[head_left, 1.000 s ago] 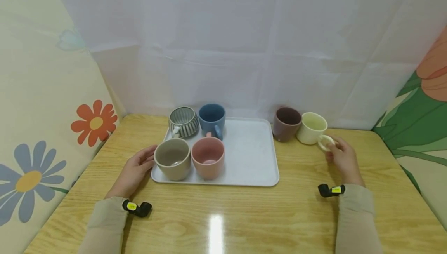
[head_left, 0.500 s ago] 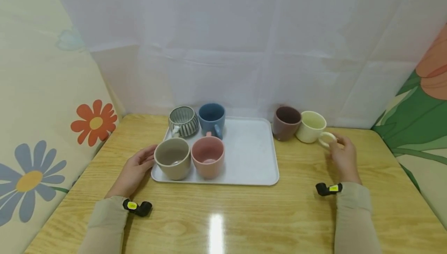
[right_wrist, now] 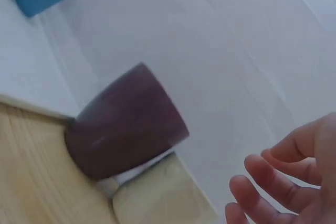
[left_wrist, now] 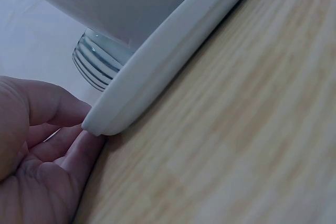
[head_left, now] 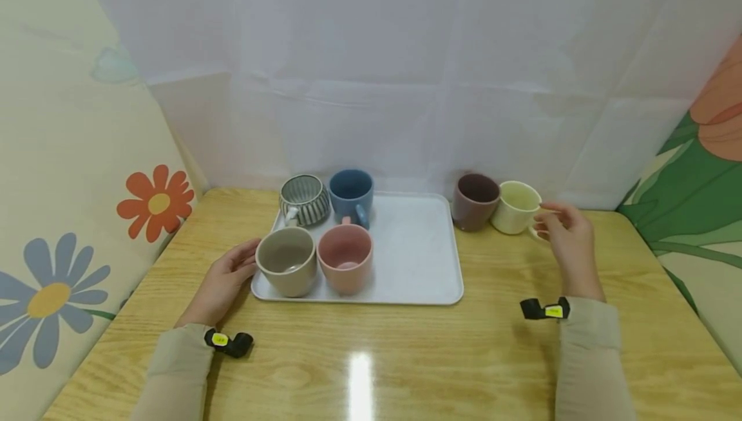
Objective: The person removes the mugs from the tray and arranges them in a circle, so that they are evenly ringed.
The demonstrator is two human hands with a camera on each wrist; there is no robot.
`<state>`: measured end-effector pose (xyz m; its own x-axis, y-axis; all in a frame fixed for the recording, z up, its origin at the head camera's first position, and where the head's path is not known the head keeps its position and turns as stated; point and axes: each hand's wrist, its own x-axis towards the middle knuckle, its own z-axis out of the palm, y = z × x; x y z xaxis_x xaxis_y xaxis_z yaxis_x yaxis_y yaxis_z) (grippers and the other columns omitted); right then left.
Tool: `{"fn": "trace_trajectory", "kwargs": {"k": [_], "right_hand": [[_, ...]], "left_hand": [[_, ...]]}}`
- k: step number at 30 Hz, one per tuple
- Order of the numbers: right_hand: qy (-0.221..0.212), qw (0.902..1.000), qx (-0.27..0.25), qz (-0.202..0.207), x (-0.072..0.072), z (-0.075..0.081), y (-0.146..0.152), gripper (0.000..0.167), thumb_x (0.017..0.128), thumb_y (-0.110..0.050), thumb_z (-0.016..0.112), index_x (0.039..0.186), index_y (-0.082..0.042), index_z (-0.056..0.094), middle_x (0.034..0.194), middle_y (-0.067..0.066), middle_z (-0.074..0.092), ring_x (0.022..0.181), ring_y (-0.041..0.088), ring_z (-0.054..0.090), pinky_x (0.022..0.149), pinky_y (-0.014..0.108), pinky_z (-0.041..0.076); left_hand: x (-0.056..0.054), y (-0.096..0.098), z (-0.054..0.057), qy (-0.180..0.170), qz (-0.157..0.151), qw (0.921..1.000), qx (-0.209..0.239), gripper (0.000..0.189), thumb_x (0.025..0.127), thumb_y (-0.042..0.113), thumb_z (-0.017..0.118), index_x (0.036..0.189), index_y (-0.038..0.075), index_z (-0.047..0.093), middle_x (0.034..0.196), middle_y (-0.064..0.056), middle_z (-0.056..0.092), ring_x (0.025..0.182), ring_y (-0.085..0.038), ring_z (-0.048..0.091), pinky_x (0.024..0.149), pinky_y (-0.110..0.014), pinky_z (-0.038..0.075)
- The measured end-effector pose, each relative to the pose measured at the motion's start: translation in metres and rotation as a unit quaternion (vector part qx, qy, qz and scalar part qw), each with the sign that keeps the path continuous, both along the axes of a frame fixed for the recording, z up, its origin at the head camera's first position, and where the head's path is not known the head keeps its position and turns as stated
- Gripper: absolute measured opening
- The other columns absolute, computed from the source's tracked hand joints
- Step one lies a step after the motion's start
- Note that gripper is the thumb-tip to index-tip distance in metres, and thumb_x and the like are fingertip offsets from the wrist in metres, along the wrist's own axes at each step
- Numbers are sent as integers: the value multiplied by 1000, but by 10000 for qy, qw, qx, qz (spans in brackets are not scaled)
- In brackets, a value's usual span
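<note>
My left hand (head_left: pixel 222 284) pinches the left edge of a white tray (head_left: pixel 414 250). In the left wrist view the thumb lies at the tray's rim, with fingers beneath it. The tray bears a beige mug (head_left: pixel 292 279), a pink mug (head_left: pixel 346 276), a blue mug (head_left: pixel 351 199) and a ribbed grey mug (head_left: pixel 310 208). To its right, a pale yellow mug (head_left: pixel 510 220) stands on the table beside a purple cup (head_left: pixel 471 212). My right hand (head_left: pixel 572 247), fingers loosely bent and holding nothing, hovers by the yellow mug and partly covers its handle.
A wooden table (head_left: pixel 406 356) lies under everything. A white cloth backdrop (head_left: pixel 359 73) hangs close behind the tray and cups. Flower-print sheets border the table at left and right.
My right hand has let go of the yellow mug's handle and lifted slightly, fingers spreading. The yellow mug has shifted a little toward the purple cup. The left hand has stayed at the tray.
</note>
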<state>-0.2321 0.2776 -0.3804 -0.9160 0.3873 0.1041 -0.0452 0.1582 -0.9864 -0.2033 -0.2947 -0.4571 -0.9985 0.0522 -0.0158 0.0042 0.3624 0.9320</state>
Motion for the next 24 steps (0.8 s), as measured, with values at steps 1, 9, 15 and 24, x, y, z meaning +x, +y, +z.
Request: {"fn": "trace_trajectory", "kwargs": {"k": [1,9,15,24], "right_hand": [[115,9999,-97,76,1,2,-3,15,100,-7,57,112,-6,66,78,-12,67,72,3,65,68,15,55],[1299,9854,262,1066,5,4,-31,11,100,-1,61,104,7,67,82,-7,70,77,5,65,72,15,55],[1853,9637,655,1805,6,-1,-56,19,99,3,59,110,18,62,96,-6,70,89,4,64,82,16,54],[2096,9413,882,2494,10,-12,-92,20,95,4,65,113,13,62,106,18,67,95,7,62,85,17,53]], "left_hand": [[0,0,0,2,2,10000,3,57,108,21,50,157,1,31,153,-23,43,122,5,48,96,-7,41],[1,0,0,6,21,10000,36,56,108,20,51,157,0,31,153,-23,43,121,6,48,95,-7,41],[2,0,1,10,34,10000,-40,56,108,20,50,157,0,31,153,-23,44,121,5,48,95,-6,41],[2,1,3,-34,65,9998,-173,55,108,20,50,157,2,32,154,-21,44,130,-8,49,96,-6,40]]}}
